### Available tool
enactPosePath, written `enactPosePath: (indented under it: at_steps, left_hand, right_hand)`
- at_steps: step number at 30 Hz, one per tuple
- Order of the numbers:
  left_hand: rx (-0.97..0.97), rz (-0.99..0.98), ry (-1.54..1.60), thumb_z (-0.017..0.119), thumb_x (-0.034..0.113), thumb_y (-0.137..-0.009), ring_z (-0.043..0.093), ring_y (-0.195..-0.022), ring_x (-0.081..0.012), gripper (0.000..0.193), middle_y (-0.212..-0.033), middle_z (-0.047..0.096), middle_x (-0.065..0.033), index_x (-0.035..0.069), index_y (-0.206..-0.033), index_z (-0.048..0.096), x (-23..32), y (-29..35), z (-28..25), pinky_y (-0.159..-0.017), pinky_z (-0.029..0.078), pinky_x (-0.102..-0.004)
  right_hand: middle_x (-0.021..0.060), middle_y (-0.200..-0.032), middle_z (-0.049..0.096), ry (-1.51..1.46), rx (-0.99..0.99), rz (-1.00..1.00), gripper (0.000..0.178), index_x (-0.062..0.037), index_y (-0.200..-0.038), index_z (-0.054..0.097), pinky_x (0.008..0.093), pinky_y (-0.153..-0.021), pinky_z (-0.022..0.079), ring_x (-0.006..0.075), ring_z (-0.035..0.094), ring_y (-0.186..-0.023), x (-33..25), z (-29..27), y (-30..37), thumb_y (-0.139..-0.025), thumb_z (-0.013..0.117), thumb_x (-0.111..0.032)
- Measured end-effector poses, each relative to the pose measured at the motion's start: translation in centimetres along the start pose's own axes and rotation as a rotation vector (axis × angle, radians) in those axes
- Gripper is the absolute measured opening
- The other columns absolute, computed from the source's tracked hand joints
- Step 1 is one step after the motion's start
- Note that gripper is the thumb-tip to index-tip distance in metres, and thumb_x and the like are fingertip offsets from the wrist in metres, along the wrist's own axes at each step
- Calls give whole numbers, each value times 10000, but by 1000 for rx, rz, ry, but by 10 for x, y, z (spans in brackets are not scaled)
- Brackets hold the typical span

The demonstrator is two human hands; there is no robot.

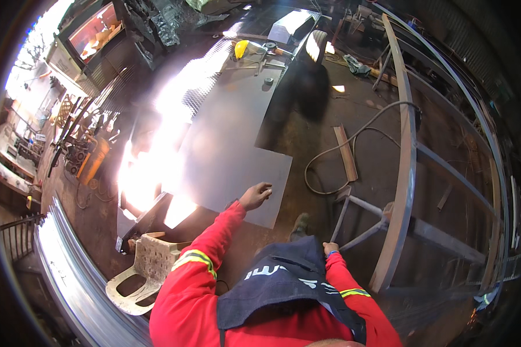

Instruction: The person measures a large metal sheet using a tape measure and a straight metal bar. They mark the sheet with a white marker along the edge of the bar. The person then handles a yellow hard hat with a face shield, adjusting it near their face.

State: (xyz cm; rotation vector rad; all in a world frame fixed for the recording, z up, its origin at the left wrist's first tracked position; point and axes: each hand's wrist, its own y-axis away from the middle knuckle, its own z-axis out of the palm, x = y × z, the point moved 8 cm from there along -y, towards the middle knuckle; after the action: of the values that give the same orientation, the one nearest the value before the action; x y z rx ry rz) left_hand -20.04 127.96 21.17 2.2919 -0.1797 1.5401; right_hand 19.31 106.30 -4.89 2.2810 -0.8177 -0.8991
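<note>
My left hand [256,196] is over the near part of a large flat grey metal sheet [237,156], its fingers curled in. Whether anything small is between those fingers does not show. Low at my right side is my right hand [330,248], right by the lower end of a leg of a metal trestle [362,205]. Its fingers are mostly hidden, so a grip on the leg cannot be made out. On the far part of the sheet stands a small dark round object [268,81]. Beyond it lie an angle grinder [278,51] and a yellow helmet or visor [241,48].
A long metal frame [407,144] runs along the right. A cable [308,168] loops on the floor around an angle-shaped steel piece [345,153]. At left are a worn plastic chair [156,254], shiny metal lengths [69,266] and an orange machine [92,161]. Sunlight glares beside the sheet.
</note>
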Motion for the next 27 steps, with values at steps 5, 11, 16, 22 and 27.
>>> enactPosePath:
  at_steps: [5, 11, 16, 22, 27]
  left_hand:
    - [-81, -139, -208, 526, 334, -918, 636, -1029, -370, 385, -1091, 665, -206, 51, -1152, 642, -42, -152, 79, -897, 493, -431]
    - [-289, -551, -894, 470, 405, -888, 641, -1028, -365, 442, -1040, 687, -202, 66, -1051, 701, -300, -76, 57, -896, 491, -473]
    - [-762, -807, -589, 484, 327, -907, 700, -864, -268, 385, -1022, 705, -150, 67, -1110, 682, -280, -68, 162, -793, 553, -418]
    - [-344, -623, -394, 493, 321, -909, 688, -641, -283, 363, -802, 701, -169, 11, -928, 680, -173, -192, 132, -639, 563, -414]
    - [-175, -687, -309, 529, 371, -893, 688, -651, -312, 408, -775, 699, -189, 7, -895, 711, -136, -285, 80, -629, 558, -422]
  right_hand:
    - [204, -1063, 686, 459, -133, -325, 462, 4, -1006, 705, 419, -860, 498, 344, 659, -992, -28, -64, -110, -912, 553, -422]
    - [52, -762, 612, -314, -287, -3, 270, -70, -1041, 600, 314, -456, 456, 148, 565, -564, -203, -180, -182, -942, 600, -321]
    - [73, -697, 618, -448, -88, -98, 277, -37, -1027, 589, 304, -398, 431, 151, 542, -489, -218, -325, -268, -961, 566, -305]
    - [77, -627, 590, -343, -200, 46, 253, -41, -1016, 584, 326, -364, 384, 162, 470, -401, -222, -294, -338, -958, 570, -286]
    - [147, -869, 693, -156, -342, -190, 337, 3, -1042, 662, 373, -635, 521, 245, 653, -704, -203, -194, -382, -897, 630, -300]
